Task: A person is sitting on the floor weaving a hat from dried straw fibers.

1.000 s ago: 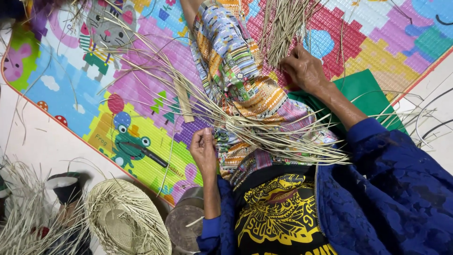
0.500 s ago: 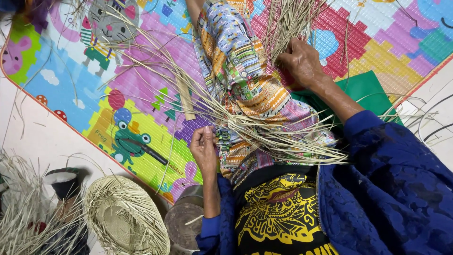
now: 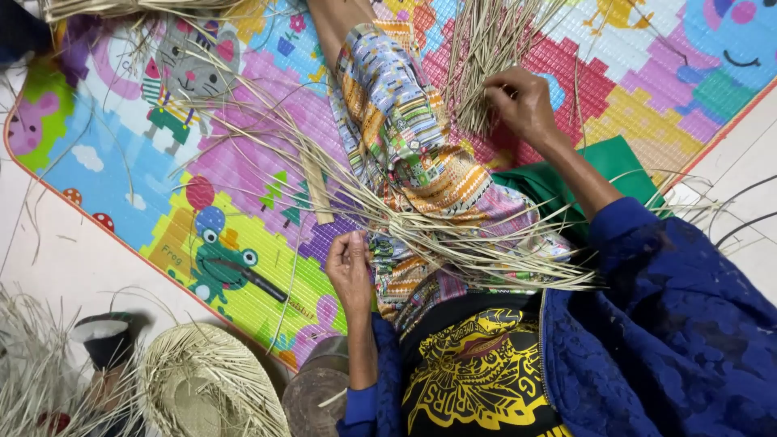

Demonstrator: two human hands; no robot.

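Observation:
I sit on a colourful play mat with one leg in patterned cloth stretched out. My left hand pinches the edge of a partly woven straw piece lying across my lap, its long loose strands fanning out to both sides. My right hand reaches out to a loose bundle of pale straw strips lying on the mat beside my leg, fingers closed among the strips.
A woven straw hat lies at the lower left next to more loose straw and a dark cup-like object. A round brown object sits by my left elbow. Green cloth lies under my right arm.
My right hand has stayed at the straw bundle, working among the strips. The view has shifted slightly. My left hand keeps its hold on the weave.

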